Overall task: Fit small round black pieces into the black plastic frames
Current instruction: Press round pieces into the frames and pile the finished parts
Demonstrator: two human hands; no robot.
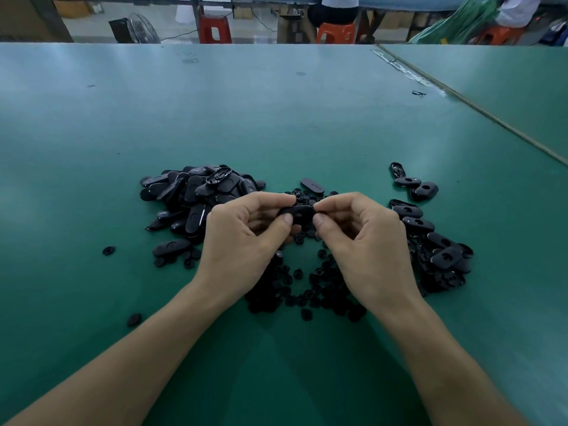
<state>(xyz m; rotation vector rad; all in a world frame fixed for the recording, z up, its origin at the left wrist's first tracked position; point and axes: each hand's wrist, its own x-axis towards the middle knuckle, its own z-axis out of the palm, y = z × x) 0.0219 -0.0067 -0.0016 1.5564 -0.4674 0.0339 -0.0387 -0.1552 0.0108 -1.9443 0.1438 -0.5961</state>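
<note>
Both hands hold one black oval plastic frame (299, 213) just above the table's middle. My left hand (246, 238) pinches its left end between thumb and fingers. My right hand (362, 238) pinches its right end the same way. A round hole shows in the frame's face. Below and between my hands lies a spread of small round black pieces (307, 290). A heap of black frames (196, 195) sits to the left. Another group of frames (436, 244) lies to the right.
The green table (276, 118) stretches far back, with a seam (461, 99) at the right. Stray round pieces (108, 250) lie at the left. A few frames (412, 181) sit apart at the right rear. Red stools (215, 29), a fan and seated people are beyond the far edge.
</note>
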